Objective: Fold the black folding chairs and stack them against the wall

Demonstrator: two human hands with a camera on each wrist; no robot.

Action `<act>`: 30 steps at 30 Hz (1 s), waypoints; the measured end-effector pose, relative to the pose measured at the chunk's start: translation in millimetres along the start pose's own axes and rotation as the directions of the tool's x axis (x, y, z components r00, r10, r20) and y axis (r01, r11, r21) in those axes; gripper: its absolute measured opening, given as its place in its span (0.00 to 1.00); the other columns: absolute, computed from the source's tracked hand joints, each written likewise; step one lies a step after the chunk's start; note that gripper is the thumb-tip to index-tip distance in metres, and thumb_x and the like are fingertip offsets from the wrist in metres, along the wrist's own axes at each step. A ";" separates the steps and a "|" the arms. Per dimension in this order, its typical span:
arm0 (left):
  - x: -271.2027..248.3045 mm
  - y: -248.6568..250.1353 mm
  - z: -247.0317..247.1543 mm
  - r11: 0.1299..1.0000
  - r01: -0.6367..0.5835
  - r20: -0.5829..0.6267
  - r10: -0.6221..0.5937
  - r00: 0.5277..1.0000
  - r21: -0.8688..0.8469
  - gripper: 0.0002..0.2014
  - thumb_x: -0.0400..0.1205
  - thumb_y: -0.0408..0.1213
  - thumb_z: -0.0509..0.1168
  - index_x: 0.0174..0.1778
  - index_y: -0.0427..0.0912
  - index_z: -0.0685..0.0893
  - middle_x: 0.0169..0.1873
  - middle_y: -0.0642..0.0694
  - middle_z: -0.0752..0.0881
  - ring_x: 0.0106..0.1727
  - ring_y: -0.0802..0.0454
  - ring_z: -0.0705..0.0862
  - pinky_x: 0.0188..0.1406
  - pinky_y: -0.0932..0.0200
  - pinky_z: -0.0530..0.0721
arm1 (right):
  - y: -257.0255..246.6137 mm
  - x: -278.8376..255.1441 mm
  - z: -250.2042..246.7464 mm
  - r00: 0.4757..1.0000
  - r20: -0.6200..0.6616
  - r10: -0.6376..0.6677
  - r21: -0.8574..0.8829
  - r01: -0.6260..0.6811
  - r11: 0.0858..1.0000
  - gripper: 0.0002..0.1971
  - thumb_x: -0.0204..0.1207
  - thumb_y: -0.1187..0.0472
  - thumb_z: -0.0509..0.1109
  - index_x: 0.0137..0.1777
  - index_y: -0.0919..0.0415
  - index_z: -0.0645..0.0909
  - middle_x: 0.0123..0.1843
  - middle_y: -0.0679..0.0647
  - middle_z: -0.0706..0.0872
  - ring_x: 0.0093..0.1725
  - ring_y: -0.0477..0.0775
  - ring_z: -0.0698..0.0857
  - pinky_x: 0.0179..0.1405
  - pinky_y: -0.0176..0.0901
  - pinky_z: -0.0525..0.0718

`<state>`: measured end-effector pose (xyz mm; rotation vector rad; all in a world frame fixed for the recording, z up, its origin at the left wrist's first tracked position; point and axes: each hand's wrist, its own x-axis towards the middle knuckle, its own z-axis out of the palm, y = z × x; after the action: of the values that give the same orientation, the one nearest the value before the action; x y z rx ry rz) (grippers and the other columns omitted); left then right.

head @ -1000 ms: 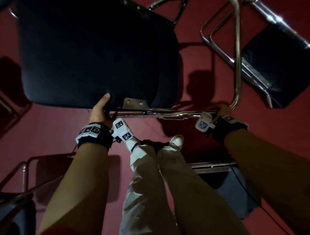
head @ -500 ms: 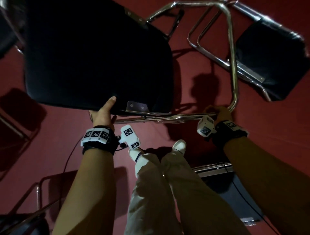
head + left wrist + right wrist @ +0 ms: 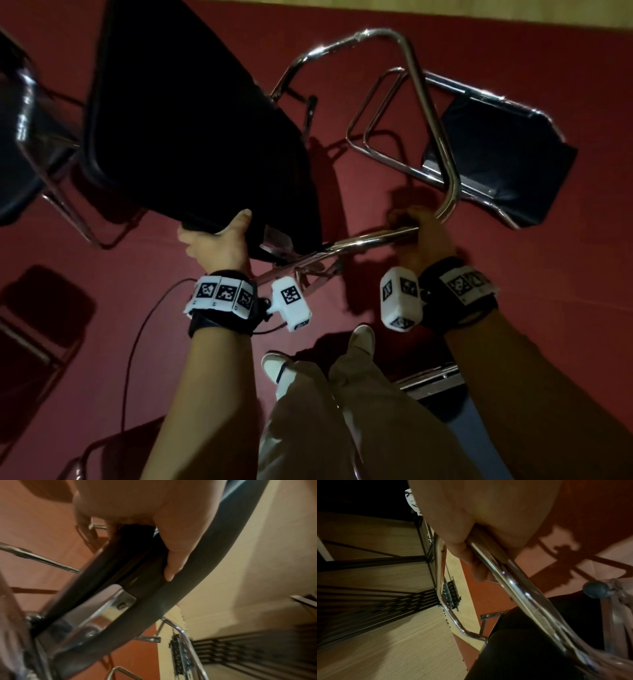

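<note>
I hold a black folding chair in front of me over the red floor. Its black seat pad (image 3: 191,130) tilts up on the left. My left hand (image 3: 215,236) grips the pad's near edge, thumb on top; in the left wrist view its fingers (image 3: 173,553) curl round the dark seat edge (image 3: 197,574) above a chrome bracket (image 3: 102,609). My right hand (image 3: 416,236) is curled round the chrome frame tube (image 3: 366,241) at its near bend; the right wrist view shows fingers (image 3: 471,559) wrapped on that tube (image 3: 522,595). The frame loop (image 3: 421,96) reaches away toward the wall.
Another black chair (image 3: 496,154) lies on the floor at the right, under the frame loop. A further chair (image 3: 24,137) stands at the left edge. More chair frames (image 3: 96,452) sit near my feet (image 3: 359,342). A beige wall strip (image 3: 513,13) runs along the top.
The seat pad has swung up and leftward, turning more edge-on. The chrome frame loop has come fully into view, and the view now reaches the wall's base. Both hands keep their holds.
</note>
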<state>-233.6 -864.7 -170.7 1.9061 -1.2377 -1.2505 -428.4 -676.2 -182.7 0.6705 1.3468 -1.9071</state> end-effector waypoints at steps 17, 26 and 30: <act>34.0 16.8 18.4 0.979 -0.201 0.062 0.202 0.977 -0.024 0.41 0.63 0.42 0.85 0.65 0.42 0.67 0.59 0.45 0.82 0.59 0.51 0.87 0.58 0.54 0.89 | -34.2 15.7 -31.7 0.997 0.041 0.065 0.178 -0.072 0.981 0.16 0.81 0.49 0.63 0.37 0.59 0.79 0.28 0.49 0.79 0.28 0.49 0.78 0.30 0.38 0.80; 33.4 7.1 16.0 0.962 -0.273 0.107 0.275 0.956 -0.029 0.44 0.63 0.43 0.85 0.69 0.40 0.66 0.63 0.42 0.81 0.60 0.52 0.87 0.62 0.49 0.88 | -35.5 12.5 -28.2 0.999 0.008 0.039 0.109 -0.040 0.993 0.16 0.84 0.43 0.62 0.46 0.56 0.80 0.25 0.50 0.75 0.24 0.49 0.75 0.27 0.39 0.78; 28.0 5.4 23.2 0.939 -0.343 0.092 0.341 0.936 0.004 0.47 0.63 0.43 0.85 0.73 0.38 0.64 0.66 0.41 0.76 0.64 0.50 0.84 0.63 0.54 0.87 | -44.7 -5.4 -23.2 0.994 0.113 0.010 0.051 -0.015 0.999 0.18 0.85 0.47 0.61 0.42 0.60 0.79 0.28 0.53 0.78 0.26 0.52 0.83 0.32 0.45 0.85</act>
<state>-252.6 -891.2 -187.6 1.5726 -1.5560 -1.1480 -459.6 -643.3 -160.1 0.5857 1.2242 -1.9453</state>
